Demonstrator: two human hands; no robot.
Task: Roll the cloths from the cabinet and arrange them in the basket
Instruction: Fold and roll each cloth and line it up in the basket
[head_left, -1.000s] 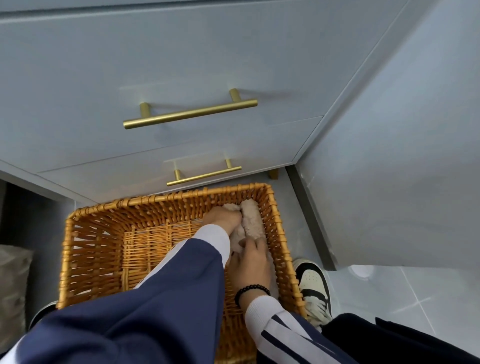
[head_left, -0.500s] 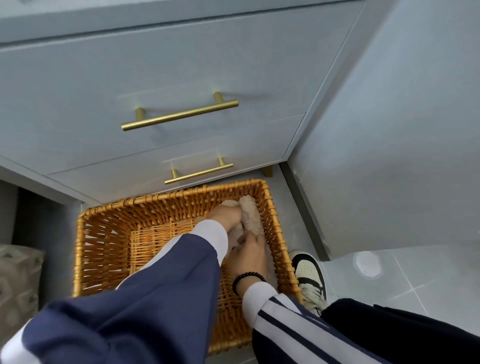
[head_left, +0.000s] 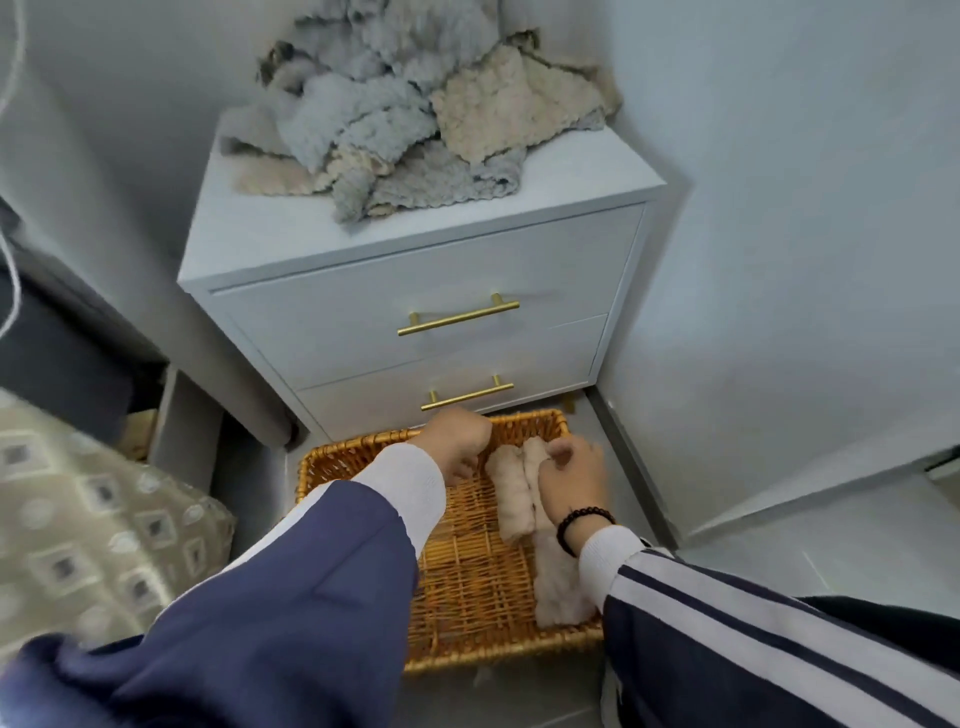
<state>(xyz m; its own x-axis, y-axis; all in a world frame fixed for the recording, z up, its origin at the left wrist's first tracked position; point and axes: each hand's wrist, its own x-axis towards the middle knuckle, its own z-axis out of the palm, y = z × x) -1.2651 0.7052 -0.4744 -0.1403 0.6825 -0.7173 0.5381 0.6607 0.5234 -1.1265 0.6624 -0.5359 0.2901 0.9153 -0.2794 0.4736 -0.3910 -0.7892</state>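
At the far left a patterned beige cushion (head_left: 98, 525) is lying low beside a dark piece of furniture (head_left: 57, 358), blurred at the frame's edge. Moving rightward, the white cabinet (head_left: 363, 228) is standing in the corner with two drawers, each carrying a gold bar handle (head_left: 458, 314), and a loose heap of grey and beige cloths (head_left: 410, 109) is sitting unrolled on its top. In front of the cabinet's base the wicker basket (head_left: 467, 587) is resting on the floor, its far rim close to the lower drawer. The left hand (head_left: 457, 441), in a navy sleeve with a white cuff, is hovering over the basket's far edge with its fingers curled inward into a loose fist; nothing is visible inside them, and it is lying just beside the rolls without clearly touching them. To its right two beige rolled cloths are lying side by side along the basket's right wall: the shorter roll (head_left: 511, 493) is sitting toward the middle, and the longer roll (head_left: 556, 577) is running toward the near rim, partly hidden by the right forearm. The right hand (head_left: 571, 480), wearing a dark beaded bracelet (head_left: 582, 525), is resting on the far end of the longer roll with its fingers curled down onto it, pinching the fabric.
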